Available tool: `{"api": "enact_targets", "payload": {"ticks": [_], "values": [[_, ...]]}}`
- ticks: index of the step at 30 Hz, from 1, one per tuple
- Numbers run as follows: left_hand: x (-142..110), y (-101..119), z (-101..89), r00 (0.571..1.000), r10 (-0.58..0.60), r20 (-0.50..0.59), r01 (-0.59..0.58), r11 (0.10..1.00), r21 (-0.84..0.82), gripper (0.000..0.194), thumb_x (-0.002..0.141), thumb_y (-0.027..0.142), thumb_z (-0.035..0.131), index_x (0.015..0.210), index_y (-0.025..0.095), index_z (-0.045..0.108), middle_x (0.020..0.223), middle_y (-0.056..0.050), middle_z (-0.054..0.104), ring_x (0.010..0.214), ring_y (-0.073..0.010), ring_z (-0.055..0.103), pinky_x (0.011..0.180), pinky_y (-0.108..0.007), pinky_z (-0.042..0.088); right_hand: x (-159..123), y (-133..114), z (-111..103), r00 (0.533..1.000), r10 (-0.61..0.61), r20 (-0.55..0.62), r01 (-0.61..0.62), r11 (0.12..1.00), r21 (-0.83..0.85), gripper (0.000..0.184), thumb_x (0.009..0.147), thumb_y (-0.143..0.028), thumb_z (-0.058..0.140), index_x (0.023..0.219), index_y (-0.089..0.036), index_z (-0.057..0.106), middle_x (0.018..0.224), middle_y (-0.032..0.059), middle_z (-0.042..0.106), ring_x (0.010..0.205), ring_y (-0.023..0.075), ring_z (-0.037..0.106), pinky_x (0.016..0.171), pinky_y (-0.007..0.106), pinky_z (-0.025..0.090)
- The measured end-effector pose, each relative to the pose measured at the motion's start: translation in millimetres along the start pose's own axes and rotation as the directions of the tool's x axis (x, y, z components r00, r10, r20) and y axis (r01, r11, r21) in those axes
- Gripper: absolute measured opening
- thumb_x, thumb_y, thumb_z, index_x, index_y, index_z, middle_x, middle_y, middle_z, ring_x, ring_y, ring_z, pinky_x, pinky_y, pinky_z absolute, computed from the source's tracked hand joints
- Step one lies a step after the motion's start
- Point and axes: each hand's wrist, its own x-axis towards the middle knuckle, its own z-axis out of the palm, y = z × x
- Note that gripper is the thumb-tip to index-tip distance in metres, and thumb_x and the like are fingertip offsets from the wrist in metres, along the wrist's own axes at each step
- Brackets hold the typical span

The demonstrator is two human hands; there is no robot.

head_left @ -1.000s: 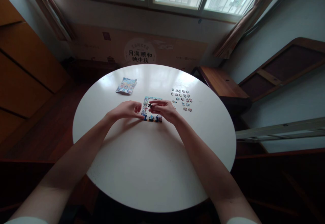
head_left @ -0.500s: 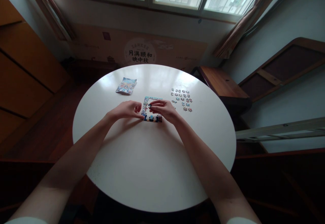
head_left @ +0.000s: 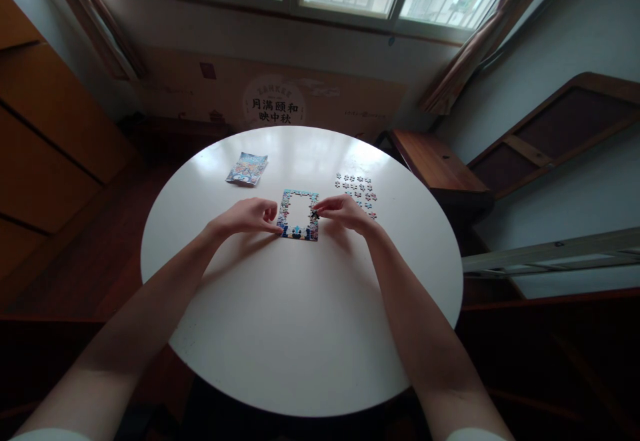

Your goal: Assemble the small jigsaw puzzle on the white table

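Observation:
A partly assembled jigsaw puzzle (head_left: 285, 211) lies on the white table as a rectangular border around a bare middle. At its lower left corner, the thumb of my left hand (head_left: 251, 215) touches the edge; the other fingers are loosely curled above the tabletop, apart from the thumb, with nothing in them. Between the thumb and fingertips of my right hand (head_left: 345, 213) is a dark puzzle piece (head_left: 315, 214), held over the border's right side. Loose puzzle pieces (head_left: 360, 179) lie in rough rows behind the right hand, which hides some of them.
A colourful printed packet (head_left: 247, 169) lies at the back left of the round table (head_left: 300, 321). Beyond the table's right rim stands a wooden desk (head_left: 425, 161). A wall with a printed banner (head_left: 325, 97) and windows is behind.
My right hand has moved right with the dark puzzle piece, from over the puzzle's middle to its right border, uncovering the middle. My left hand has stayed at the corner.

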Motion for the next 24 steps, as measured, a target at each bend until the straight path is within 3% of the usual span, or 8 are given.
{"api": "enact_targets", "payload": {"ticks": [24], "values": [[-0.1, -0.1, -0.3, 1.000, 0.018, -0.002, -0.018, 1.000, -0.003, 0.042, 0.066, 0.059, 0.070, 0.075, 0.020, 0.059, 0.080, -0.002, 0.067, 0.067, -0.0150, 0.057, 0.056, -0.025, 0.032, -1.0, 3.4, -2.2, 0.999, 0.029, -0.032, -0.031, 0.999, -0.043, 0.018, 0.064, -0.024, 0.077, 0.080, -0.018, 0.075, 0.079, 0.0065, 0.074, 0.075, 0.0179, 0.067, 0.067, 0.031, 0.053]]}}
